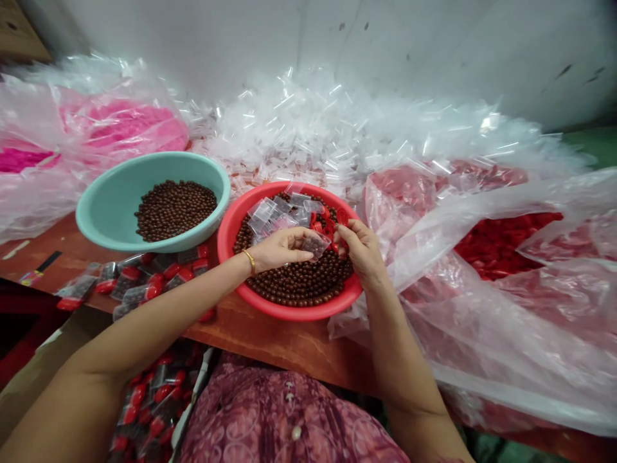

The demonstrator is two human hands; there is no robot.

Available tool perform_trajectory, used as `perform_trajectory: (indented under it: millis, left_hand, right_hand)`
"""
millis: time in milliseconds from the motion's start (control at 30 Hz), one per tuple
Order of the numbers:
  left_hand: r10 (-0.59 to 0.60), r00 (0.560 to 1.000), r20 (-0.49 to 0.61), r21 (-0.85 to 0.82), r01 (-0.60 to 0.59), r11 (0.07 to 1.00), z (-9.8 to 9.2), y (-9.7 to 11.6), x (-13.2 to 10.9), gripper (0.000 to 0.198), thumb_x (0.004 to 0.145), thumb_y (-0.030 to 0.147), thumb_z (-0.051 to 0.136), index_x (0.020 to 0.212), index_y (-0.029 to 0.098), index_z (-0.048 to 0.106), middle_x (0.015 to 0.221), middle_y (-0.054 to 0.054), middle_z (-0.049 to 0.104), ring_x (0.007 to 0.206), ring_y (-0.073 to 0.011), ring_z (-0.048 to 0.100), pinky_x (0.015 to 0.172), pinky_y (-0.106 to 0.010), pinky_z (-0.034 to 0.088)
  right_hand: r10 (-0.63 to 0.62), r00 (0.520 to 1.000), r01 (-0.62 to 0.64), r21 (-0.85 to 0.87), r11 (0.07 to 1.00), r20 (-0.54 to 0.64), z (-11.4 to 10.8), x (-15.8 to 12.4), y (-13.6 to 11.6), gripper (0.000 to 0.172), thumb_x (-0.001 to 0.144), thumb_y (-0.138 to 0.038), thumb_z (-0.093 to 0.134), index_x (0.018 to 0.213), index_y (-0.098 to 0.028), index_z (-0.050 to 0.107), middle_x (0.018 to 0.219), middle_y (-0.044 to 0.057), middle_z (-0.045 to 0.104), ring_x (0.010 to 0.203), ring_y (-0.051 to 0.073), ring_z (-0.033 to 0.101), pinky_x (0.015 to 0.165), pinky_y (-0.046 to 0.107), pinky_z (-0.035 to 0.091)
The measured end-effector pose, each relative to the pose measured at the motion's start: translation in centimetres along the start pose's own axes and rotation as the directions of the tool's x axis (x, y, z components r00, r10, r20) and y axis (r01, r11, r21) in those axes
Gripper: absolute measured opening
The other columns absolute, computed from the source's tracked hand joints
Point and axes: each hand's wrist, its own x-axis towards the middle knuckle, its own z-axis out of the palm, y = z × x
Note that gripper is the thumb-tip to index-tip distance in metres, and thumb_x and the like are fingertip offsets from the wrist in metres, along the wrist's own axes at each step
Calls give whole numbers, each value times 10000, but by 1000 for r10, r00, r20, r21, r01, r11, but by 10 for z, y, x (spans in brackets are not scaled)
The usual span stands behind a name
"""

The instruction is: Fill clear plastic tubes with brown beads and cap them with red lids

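Over the red basin (289, 314), my left hand (279, 249) is closed around a small clear plastic container (317, 245) with dark brown balls inside. Close to its right, my right hand (360, 247) pinches a red cap (342, 218) between thumb and fingers. The cap and the container are apart. Below both hands, brown balls (299, 283) fill the basin. Clear containers (270, 215) lie on top of the balls at the back left, and more red caps (322, 224) lie in a small heap beside my right fingers, partly hidden by them.
A teal basin (91, 218) with brown balls stands at the left. Filled, red-capped containers (139, 283) lie before it, more in a box (154, 399) below. Clear containers (299, 128) pile along the wall. Bags hold red caps (501, 241) at right, pink pieces (125, 125) at left.
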Motion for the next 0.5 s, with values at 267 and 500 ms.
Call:
perform_trajectory:
  millis: [267, 500]
  left_hand:
    - [-89, 991, -104, -111, 77, 991, 3, -3, 8, 345, 653, 148, 712, 959, 139, 552, 859, -27, 657, 749, -110, 639, 762, -279, 501]
    - [-105, 971, -216, 45, 117, 992, 12, -1, 11, 217, 627, -13, 501, 793, 127, 513, 645, 42, 588, 540, -51, 553, 578, -176, 455]
  right_hand:
    - [-16, 997, 6, 128, 992, 75, 2, -3, 0, 303, 725, -493, 602, 737, -207, 503, 476, -93, 451, 354, 43, 336, 355, 184, 256]
    - [67, 974, -95, 120, 988, 215, 4, -5, -6, 383, 687, -541, 609, 847, -205, 519, 449, -105, 450, 318, 56, 328, 339, 194, 252]
